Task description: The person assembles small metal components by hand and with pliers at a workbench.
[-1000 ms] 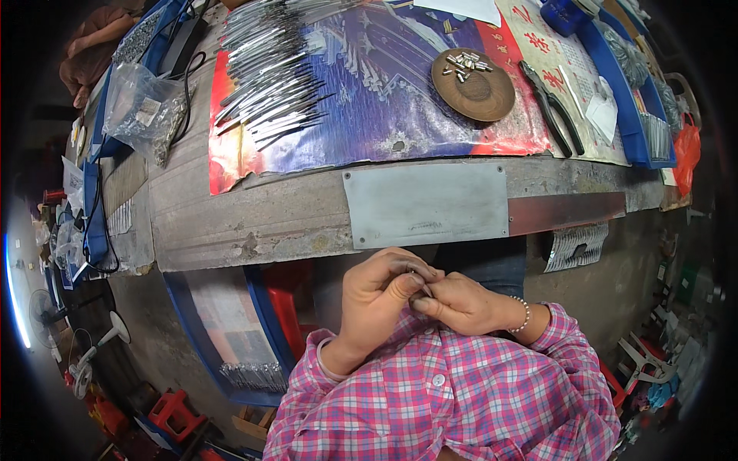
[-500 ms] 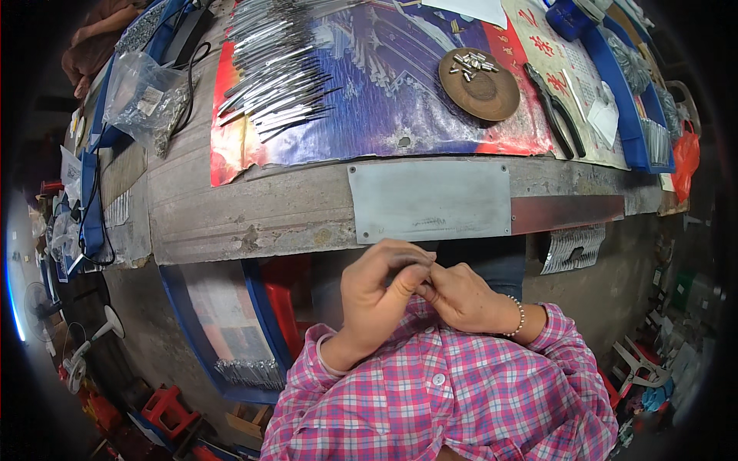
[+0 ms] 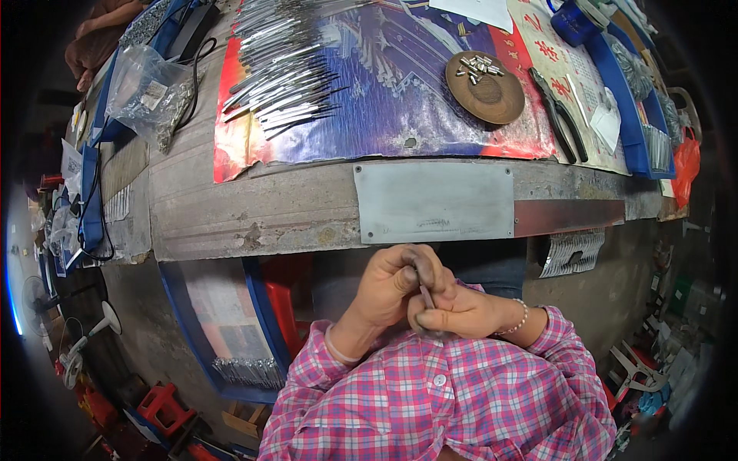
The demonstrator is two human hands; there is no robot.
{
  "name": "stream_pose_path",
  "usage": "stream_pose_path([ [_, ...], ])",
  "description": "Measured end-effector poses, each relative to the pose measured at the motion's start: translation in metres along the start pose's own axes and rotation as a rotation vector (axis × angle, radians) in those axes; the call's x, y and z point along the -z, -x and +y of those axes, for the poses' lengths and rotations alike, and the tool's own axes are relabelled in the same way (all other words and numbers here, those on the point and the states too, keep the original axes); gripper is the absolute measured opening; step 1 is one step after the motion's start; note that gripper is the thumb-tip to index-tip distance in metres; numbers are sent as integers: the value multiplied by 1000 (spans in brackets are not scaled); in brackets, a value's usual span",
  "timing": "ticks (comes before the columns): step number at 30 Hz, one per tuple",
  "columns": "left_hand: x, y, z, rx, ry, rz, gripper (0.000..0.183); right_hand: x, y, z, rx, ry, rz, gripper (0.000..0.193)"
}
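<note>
My left hand (image 3: 390,286) and my right hand (image 3: 467,311) meet in front of my checked shirt, just below the table's near edge. Both are closed, thumbs pressed against curled fingers. Between them a thin, narrow greyish strip (image 3: 425,294) shows in part; the fingers cover the rest, and its kind is not clear. Dark smudges mark the fingertips. Beyond the hands, a grey metal plate (image 3: 436,201) is fixed to the table edge. Many slim metal strips (image 3: 288,84) lie piled on the printed sheet (image 3: 384,127).
A round brown wooden dish (image 3: 496,107) holds small metal cylinders. Beside it lie black-handled pliers (image 3: 567,127). Blue bins (image 3: 636,146) line the right side, with a blue mug (image 3: 575,23) behind. At left sit a plastic bag (image 3: 146,88) and an open blue-edged drawer (image 3: 173,296).
My hands have turned and drawn closer together, the right coming slightly lower with its thumb now on top. The narrow strip between them has come into sight. The view has shifted slightly.
</note>
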State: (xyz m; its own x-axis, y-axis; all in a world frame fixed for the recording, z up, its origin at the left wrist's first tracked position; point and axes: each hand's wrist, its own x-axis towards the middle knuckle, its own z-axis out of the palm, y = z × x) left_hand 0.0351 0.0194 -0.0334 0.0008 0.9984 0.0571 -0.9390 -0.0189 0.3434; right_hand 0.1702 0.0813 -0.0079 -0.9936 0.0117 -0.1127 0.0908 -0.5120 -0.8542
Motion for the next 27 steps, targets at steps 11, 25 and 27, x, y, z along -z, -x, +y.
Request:
stream_pose_path([
  [11,-15,11,26,26,-616,198,7,3,1,0,109,548,160,24],
  [25,-28,9,29,-239,-1211,316,9,-1,-7,-10,-40,754,414,31],
  [27,-34,9,32,-301,-1375,232,7,-1,-6,-10,27,755,354,28],
])
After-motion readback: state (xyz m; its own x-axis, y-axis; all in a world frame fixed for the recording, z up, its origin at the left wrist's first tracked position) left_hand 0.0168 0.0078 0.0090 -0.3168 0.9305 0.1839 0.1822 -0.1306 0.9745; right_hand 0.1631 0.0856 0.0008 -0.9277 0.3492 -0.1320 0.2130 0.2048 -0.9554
